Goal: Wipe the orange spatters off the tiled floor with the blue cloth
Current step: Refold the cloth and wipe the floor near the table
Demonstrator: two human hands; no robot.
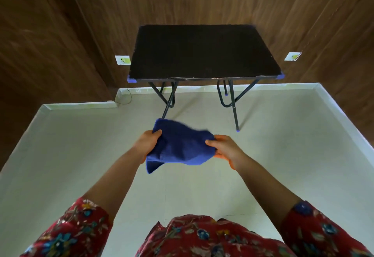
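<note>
- One blue cloth (180, 145), soft, fuzzy and bunched up, was held in the air just in front of the folding table (204, 52), on the person's side of it, above the tiled floor (283, 155).
- Two hands were on it. The left hand (146, 144) gripped the cloth's left edge, and the right hand (224, 148) pinched the right edge with its thumb on top.
- One table: flat matte black rectangular top, thin dark metal legs, blue plastic caps on both near corners and on the feet.
- The floor under and in front of the table was pale smooth tile with faint joints, edged by white skirting (202, 89).
- Two small white wall plates, one left of the table top (122, 60) and one right (292, 56), each had a yellowish mark too small to read.
- The walls (60, 33) behind the table were dark wood-grain panels.
- Two red floral sleeves (66, 234).
</note>
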